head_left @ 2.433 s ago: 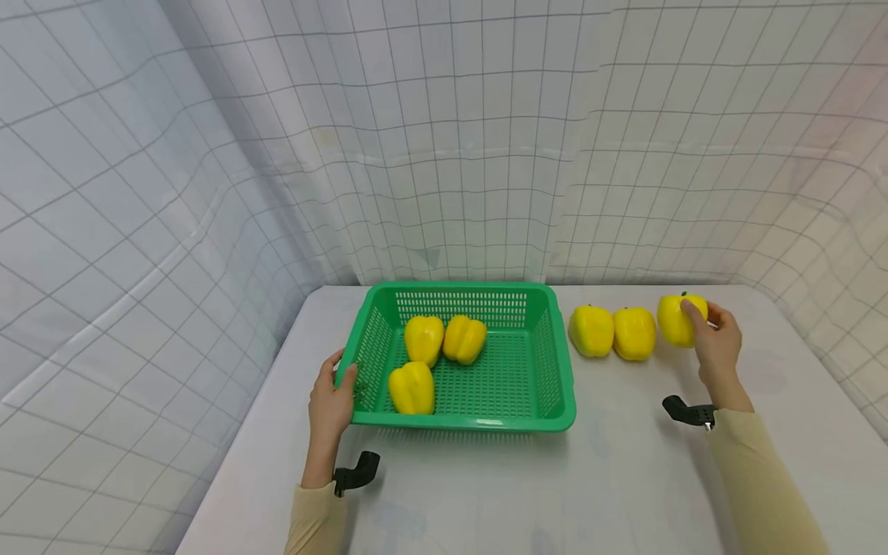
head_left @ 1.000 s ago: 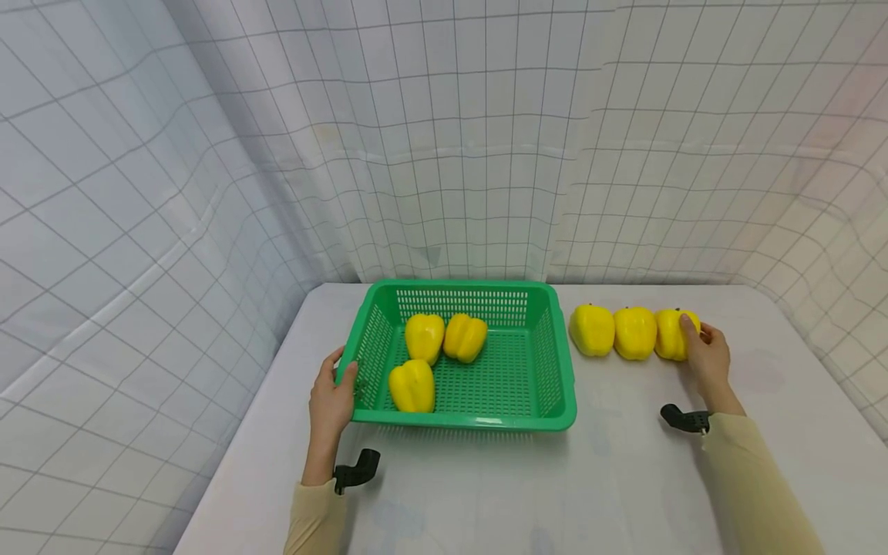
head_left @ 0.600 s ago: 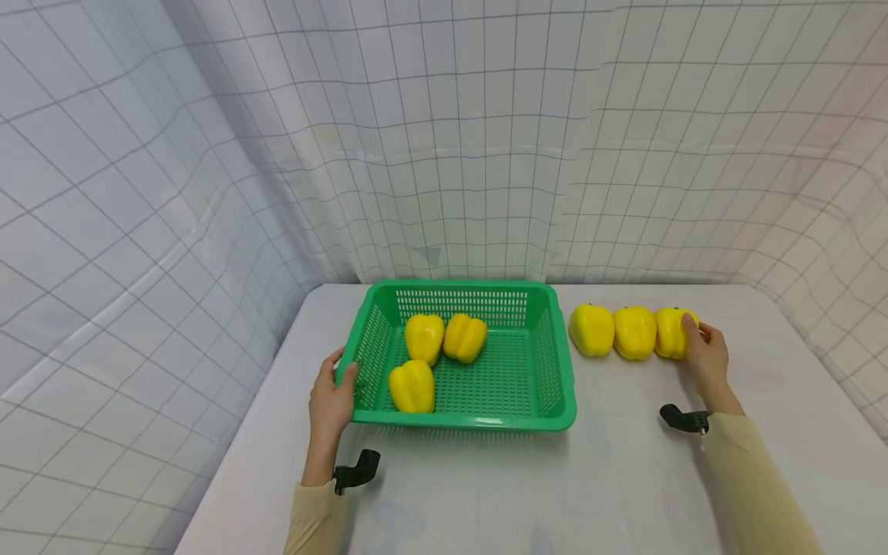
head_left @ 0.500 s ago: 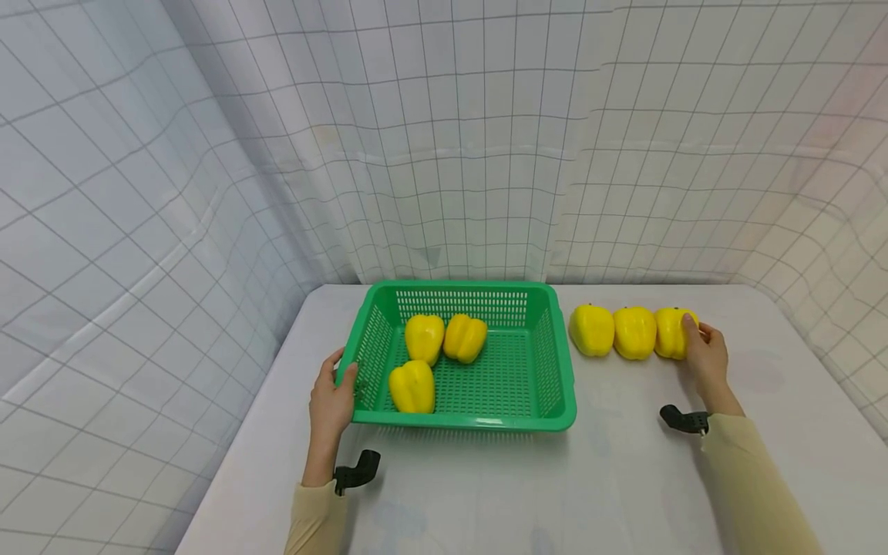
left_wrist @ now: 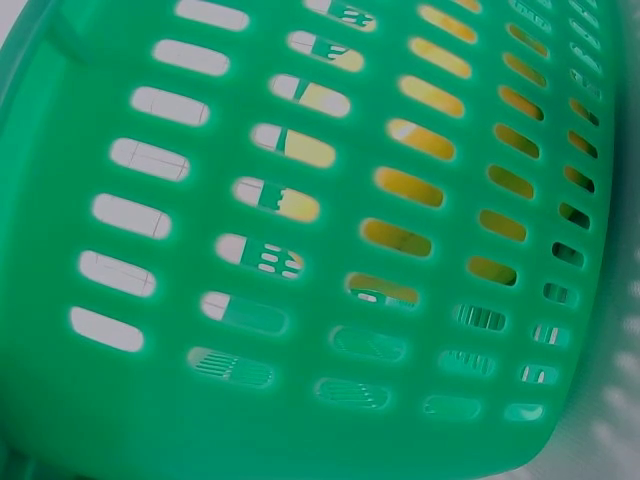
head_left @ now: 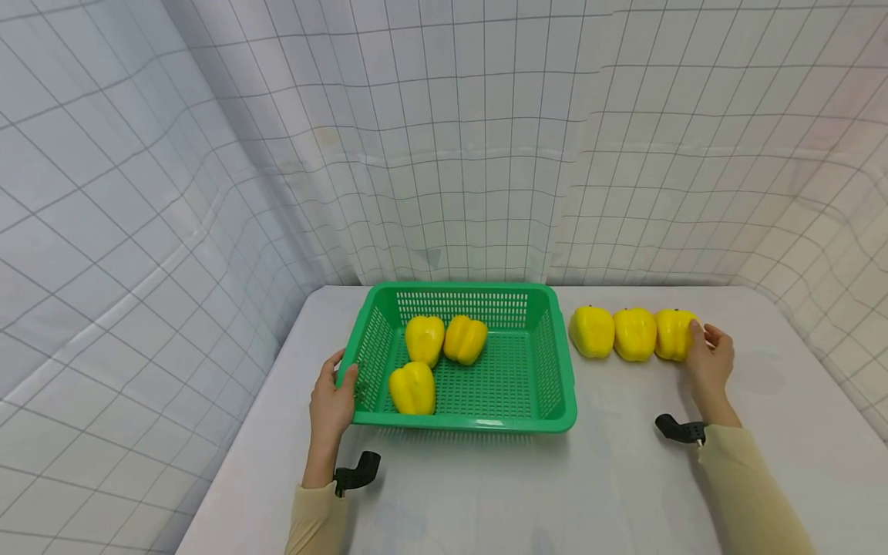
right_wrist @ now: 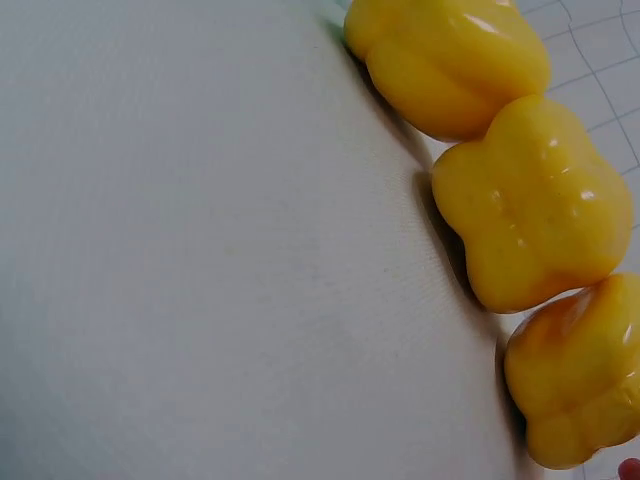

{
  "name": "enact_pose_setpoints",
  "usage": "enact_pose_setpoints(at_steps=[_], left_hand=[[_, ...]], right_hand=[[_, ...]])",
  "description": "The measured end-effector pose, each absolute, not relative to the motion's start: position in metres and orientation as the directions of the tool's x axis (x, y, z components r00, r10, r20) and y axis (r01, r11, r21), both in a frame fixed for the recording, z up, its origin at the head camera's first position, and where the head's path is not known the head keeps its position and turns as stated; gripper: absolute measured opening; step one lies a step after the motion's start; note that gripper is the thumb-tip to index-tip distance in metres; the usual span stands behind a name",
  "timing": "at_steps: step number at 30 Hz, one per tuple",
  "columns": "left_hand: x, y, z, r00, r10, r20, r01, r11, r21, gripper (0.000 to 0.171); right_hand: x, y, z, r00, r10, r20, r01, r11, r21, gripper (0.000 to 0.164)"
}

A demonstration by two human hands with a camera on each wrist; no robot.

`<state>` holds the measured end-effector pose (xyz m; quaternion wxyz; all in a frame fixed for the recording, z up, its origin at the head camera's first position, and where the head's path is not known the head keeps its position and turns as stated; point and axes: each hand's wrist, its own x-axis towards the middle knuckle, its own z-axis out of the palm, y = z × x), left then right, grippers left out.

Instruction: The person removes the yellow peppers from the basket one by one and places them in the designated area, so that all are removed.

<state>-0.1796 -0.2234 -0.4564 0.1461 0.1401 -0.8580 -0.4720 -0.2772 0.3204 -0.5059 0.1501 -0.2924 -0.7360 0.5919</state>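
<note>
In the head view, my left hand (head_left: 331, 401) grips the left rim of a green plastic basket (head_left: 465, 424), thumb inside and fingers outside. Three yellow bell peppers lie in the basket's left half: one at the back (head_left: 425, 341), one beside it (head_left: 465, 339) and one in front (head_left: 412, 389). Right of the basket, three more stand in a row: a left pepper (head_left: 592, 332), a middle pepper (head_left: 634, 334) and a right pepper (head_left: 673, 334). My right hand (head_left: 711, 362) is at the right pepper's side, its fingers loosened, the thumb by its edge. A fingertip (right_wrist: 629, 469) shows in the right wrist view.
The white table (head_left: 486, 493) bears everything. Grid-patterned white curtains (head_left: 472, 154) hang behind and at both sides. In the left wrist view, the basket's slotted wall (left_wrist: 330, 300) fills most of the picture, with yellow showing through the slots.
My right hand has lowered the third pepper to the table at the right end of the row, then let go and shifted slightly right. My left hand and the basket have stayed put.
</note>
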Motion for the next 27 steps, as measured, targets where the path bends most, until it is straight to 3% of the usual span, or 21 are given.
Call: enact_pose_setpoints(at_steps=[6,10,17,27], left_hand=[[-0.179,-0.224,-0.456,-0.919,-0.375,0.118,-0.103,0.518,0.849,0.048],[-0.180,-0.224,-0.456,-0.919,-0.376,0.120,-0.102,0.519,0.848,0.048],[-0.179,-0.224,-0.457,-0.923,-0.369,0.113,-0.104,0.518,0.849,0.048],[-0.180,-0.224,-0.457,-0.920,-0.373,0.123,-0.097,0.519,0.850,0.047]], right_hand=[[-0.275,0.314,-0.507,-0.685,0.724,0.077,0.071,0.172,-0.983,0.038],[-0.273,0.309,-0.504,-0.656,0.741,0.146,0.009,0.200,-0.980,0.025],[-0.273,0.296,-0.490,-0.623,0.748,0.227,-0.089,0.221,-0.971,0.016],[-0.269,0.269,-0.466,-0.651,0.692,0.313,-0.246,0.198,-0.949,0.016]])
